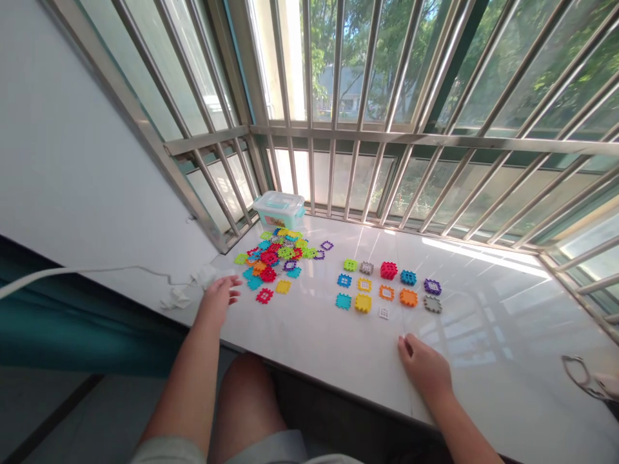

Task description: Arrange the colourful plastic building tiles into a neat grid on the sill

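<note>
My left hand is at the left end of the white sill, fingers apart and nothing in them. Just right of it lies a heap of interlocking plastic squares in many colours. Nearest to that hand is a red square at the heap's front. My right hand rests loosely curled near the front edge; no piece shows in it. Beyond it are sorted rows of squares, some stacked, including a yellow stack, a red stack, an orange stack and a single white square.
A clear-lidded plastic box stands behind the heap, by the metal window bars. Crumpled tissue and a white cable lie at the left. A pair of glasses sits at the far right.
</note>
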Tool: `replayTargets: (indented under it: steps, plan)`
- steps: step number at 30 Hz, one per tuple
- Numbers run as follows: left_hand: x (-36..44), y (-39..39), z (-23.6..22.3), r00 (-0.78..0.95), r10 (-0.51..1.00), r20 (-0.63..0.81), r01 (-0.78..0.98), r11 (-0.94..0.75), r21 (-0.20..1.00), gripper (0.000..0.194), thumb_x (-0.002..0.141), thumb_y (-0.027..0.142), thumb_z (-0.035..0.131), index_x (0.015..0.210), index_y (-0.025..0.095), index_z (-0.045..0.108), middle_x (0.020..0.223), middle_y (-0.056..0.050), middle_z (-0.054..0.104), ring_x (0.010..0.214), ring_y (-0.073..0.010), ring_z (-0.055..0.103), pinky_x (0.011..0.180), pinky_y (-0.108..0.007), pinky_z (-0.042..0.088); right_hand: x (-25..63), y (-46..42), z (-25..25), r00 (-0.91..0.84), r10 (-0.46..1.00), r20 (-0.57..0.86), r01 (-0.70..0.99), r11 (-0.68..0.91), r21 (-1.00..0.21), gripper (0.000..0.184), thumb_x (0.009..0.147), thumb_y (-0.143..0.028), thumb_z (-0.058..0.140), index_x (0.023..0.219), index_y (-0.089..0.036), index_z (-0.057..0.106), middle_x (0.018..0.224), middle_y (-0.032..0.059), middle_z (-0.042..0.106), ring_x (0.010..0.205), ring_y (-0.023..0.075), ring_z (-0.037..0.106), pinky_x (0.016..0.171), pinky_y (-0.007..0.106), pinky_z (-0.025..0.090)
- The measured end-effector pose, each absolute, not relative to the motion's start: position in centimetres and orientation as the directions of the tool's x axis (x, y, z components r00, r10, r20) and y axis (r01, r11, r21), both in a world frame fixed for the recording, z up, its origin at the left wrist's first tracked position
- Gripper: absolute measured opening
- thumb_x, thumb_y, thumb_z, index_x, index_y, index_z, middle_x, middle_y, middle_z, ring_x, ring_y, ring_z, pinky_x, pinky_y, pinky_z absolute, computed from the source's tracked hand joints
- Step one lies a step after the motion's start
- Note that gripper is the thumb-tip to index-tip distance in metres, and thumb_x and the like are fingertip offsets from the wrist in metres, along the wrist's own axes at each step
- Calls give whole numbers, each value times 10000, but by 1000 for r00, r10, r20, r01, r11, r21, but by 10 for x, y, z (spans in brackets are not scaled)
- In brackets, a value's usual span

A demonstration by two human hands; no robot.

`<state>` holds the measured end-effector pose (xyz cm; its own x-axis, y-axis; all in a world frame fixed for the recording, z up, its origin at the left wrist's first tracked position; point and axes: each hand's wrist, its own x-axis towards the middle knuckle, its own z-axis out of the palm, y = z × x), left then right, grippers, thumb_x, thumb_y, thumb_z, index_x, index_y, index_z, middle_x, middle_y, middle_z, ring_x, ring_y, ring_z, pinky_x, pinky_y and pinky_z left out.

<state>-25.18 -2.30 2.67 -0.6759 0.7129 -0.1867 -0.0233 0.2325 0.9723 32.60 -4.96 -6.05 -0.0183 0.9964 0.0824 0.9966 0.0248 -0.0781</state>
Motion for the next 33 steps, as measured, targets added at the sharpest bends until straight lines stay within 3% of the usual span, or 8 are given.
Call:
replayTargets:
  steps: [2,6,9,13,16,21,27,33]
  plan:
    - [-233,-20,5,-587,800,-127,314,369,875,257,853,336,583,1023,193,712,1080,-88,731,793,-180,663,667,-277,503,325,-50,-60,-23,996,84,996,30,-81,384,1053,-462,492,781,-218,609,722,21,662,566,128,470,600,311,131]
    - [-212,-23,-31,-376,921,105,817,276,507,247,867,329,628,1052,204,735,1177,-132,711,1051,-268,663,945,-374,509,324,-49,-58,-25,996,84,995,32,-92,383,1062,-455,481,794,-217,615,721,19,665,577,127,479,599,308,132]
    - [-205,-29,-44,-286,947,147,917,227,327,256,883,366,654,1063,200,730,1174,-144,698,1066,-291,648,973,-388,498,324,-49,-58,-11,997,81,994,20,-108,376,1061,-452,484,797,-217,613,716,11,665,577,124,479,597,303,134]
    - [-200,-37,-49,-260,955,143,944,220,246,189,902,360,636,964,201,717,1082,-141,696,1005,-294,648,945,-395,506,323,-50,-57,-14,996,84,993,24,-117,377,1060,-444,480,793,-214,614,714,14,664,573,124,475,599,308,135]
    - [-185,-45,-50,-249,961,122,944,212,254,211,869,351,681,1010,195,702,1049,-128,684,988,-296,650,928,-399,516,324,-49,-58,-14,996,84,993,24,-119,378,1059,-438,477,787,-214,613,712,16,663,571,126,474,602,313,129]
    - [-133,-58,-51,-134,980,147,920,68,387,400,792,234,748,1182,202,665,1171,-112,657,1112,-284,629,1034,-404,506,324,-49,-58,-21,996,89,993,32,-117,383,1061,-441,470,779,-217,604,717,15,672,575,129,481,602,309,126]
    - [-63,-60,-53,-48,981,190,840,-63,538,361,862,42,518,1125,220,689,1136,-98,655,1098,-251,644,1022,-423,543,323,-49,-56,-23,995,92,992,34,-119,380,1057,-429,479,771,-213,606,716,15,668,581,129,480,604,309,135]
    - [-4,-70,-48,100,978,185,709,-200,676,358,864,254,722,1218,244,670,1149,-92,668,1076,-258,655,966,-431,585,323,-50,-55,-27,996,90,992,39,-123,385,1062,-428,477,769,-213,606,721,15,671,585,129,480,609,307,137]
